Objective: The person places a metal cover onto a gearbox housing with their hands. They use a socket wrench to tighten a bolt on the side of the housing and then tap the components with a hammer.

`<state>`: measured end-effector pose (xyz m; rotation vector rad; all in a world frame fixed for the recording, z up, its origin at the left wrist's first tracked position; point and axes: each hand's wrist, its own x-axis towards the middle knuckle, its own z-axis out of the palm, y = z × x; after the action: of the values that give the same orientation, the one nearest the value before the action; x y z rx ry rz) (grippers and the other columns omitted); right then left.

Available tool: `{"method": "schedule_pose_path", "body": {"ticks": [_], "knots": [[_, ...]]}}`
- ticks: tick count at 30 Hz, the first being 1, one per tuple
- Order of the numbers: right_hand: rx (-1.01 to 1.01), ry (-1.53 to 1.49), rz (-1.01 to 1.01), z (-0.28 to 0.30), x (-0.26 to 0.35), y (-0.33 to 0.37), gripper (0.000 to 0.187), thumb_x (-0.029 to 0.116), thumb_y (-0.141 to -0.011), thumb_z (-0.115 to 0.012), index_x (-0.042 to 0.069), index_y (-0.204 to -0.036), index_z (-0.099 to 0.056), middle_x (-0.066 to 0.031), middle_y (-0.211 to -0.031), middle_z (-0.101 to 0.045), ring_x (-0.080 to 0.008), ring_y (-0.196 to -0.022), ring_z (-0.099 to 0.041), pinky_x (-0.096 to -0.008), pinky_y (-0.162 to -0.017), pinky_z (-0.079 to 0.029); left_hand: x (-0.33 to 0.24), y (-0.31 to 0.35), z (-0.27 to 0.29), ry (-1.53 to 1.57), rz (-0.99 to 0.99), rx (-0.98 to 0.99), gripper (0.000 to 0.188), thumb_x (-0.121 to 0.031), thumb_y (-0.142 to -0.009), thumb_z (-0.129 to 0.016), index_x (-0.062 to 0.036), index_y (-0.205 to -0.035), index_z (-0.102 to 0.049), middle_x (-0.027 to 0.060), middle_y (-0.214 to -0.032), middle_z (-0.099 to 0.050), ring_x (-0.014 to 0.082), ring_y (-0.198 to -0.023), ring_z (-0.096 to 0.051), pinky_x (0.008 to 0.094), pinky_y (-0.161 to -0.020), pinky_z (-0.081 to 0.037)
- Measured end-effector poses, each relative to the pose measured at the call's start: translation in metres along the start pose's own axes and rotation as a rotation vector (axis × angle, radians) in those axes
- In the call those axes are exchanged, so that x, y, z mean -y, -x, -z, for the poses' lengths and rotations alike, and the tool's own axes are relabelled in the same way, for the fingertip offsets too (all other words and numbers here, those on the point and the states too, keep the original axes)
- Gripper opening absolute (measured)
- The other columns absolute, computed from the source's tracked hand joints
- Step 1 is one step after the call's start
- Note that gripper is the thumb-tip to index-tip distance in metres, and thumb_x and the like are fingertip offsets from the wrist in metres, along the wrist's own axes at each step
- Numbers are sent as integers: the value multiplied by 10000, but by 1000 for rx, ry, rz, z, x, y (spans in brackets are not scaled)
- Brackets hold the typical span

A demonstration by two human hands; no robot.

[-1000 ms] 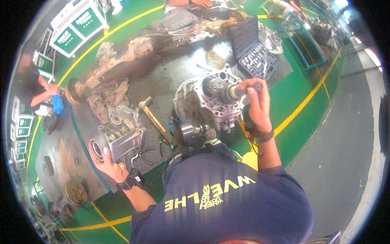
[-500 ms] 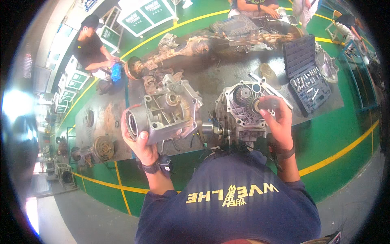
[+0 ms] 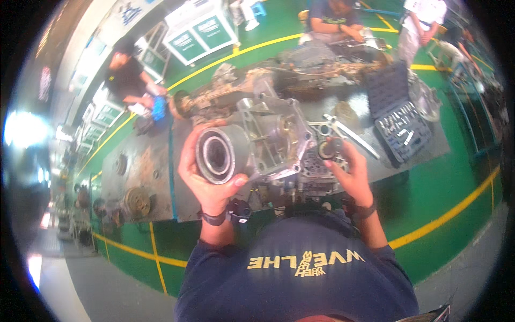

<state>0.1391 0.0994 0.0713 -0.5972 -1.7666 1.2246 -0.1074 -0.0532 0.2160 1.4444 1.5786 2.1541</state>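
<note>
My left hand (image 3: 199,185) is wrapped round the cylindrical end of a grey cast-metal transmission housing (image 3: 264,140). The round, ringed opening faces toward me, and the flanged end points right. With thumb and fingers my right hand (image 3: 354,174) pinches a small dark round part (image 3: 333,146), its exact kind unclear. That part is just right of the housing's flange, over an opened gearbox (image 3: 316,170) on the table. The held housing and my right hand cover much of the gearbox, and its gears are hidden.
A long rusty axle assembly (image 3: 225,88) lies along the table's far side. At right are an open socket set case (image 3: 397,115) and a metal bar (image 3: 358,140). A brake drum (image 3: 137,201) sits left. Several people are around the table, one holding something blue (image 3: 159,108).
The housing has moved right and swung its round opening toward me, now partly over the gearbox. My right hand has shifted left and slightly down, bringing the dark part away from the gears.
</note>
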Motion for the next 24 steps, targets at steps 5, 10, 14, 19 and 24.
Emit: {"method": "schedule_pose_path", "body": {"ticks": [5, 10, 14, 19, 24], "knots": [[-30, 13, -16, -1, -4, 7, 550, 111, -835, -810, -24, -1323, -595, -168, -1242, -691, -247, -1144, -671, -376, -1011, -509, -4, -19, -25, 66, 10, 70, 959, -422, -557, -986, 51, -1290, -590, 137, -1220, -668, 198, -1090, -651, 338, -966, -519], [-82, -42, -46, 8, -2, 15, 551, 96, -838, -802, -21, -1332, -585, -173, -1302, -665, -266, -1222, -641, -391, -1053, -498, -2, -30, -46, 84, 3, 182, 937, -373, -571, -981, 44, -1312, -587, 122, -1202, -681, 193, -1096, -656, 346, -987, -516], [-81, -19, -63, 15, -5, 20, 538, 95, -850, -790, -22, -1333, -583, -169, -1304, -667, -266, -1232, -639, -395, -1057, -497, 10, -39, -60, 53, -27, 276, 899, -312, -589, -976, 33, -1325, -591, 109, -1188, -689, 189, -1110, -656, 349, -1001, -516], [-91, -52, -69, 17, -2, 20, 531, 83, -850, -789, -14, -1330, -583, -158, -1288, -678, -258, -1221, -643, -393, -1060, -496, 5, -51, -76, 138, 72, 264, 857, -294, -607, -967, 41, -1306, -601, 86, -1186, -685, 173, -1094, -657, 324, -990, -516], [-118, -143, -130, 23, 7, 23, 573, 57, -846, -789, -35, -1358, -549, -178, -1308, -660, -253, -1253, -613, -396, -1107, -453, 3, -47, -77, 123, -44, 353, 849, -251, -572, -981, 33, -1281, -610, 93, -1188, -691, 174, -1111, -658, 336, -995, -515]]}}
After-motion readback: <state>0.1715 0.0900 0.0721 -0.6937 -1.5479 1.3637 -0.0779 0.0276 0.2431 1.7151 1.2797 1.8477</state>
